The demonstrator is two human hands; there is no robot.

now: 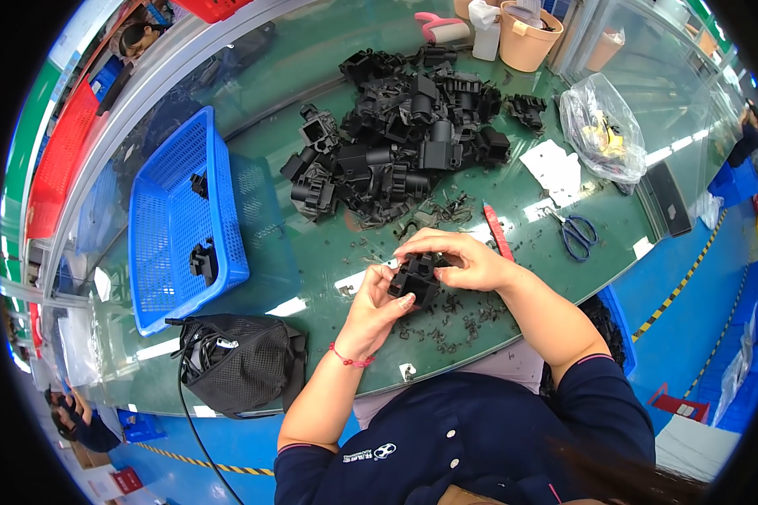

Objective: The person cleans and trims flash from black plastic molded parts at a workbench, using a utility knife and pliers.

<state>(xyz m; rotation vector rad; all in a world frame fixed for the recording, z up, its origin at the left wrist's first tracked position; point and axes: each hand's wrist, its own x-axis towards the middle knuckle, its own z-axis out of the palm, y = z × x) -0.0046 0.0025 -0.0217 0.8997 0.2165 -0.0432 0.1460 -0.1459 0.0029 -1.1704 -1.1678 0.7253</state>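
— Both hands on one piece?
— Yes: left hand cups the black plastic part from below, fingers closed round it; right hand pinches its top — likely steadying it above the green table, near the heap of black parts.

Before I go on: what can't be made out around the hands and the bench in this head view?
- Black plastic part: its near faces, covered by the left hand and right hand.
- Small trimmings by the hands: too small to tell shapes.
- Clear bag: contents blurred by glare.
- Mesh bag: inside hidden.
- Tan bucket: top cut by the edge.
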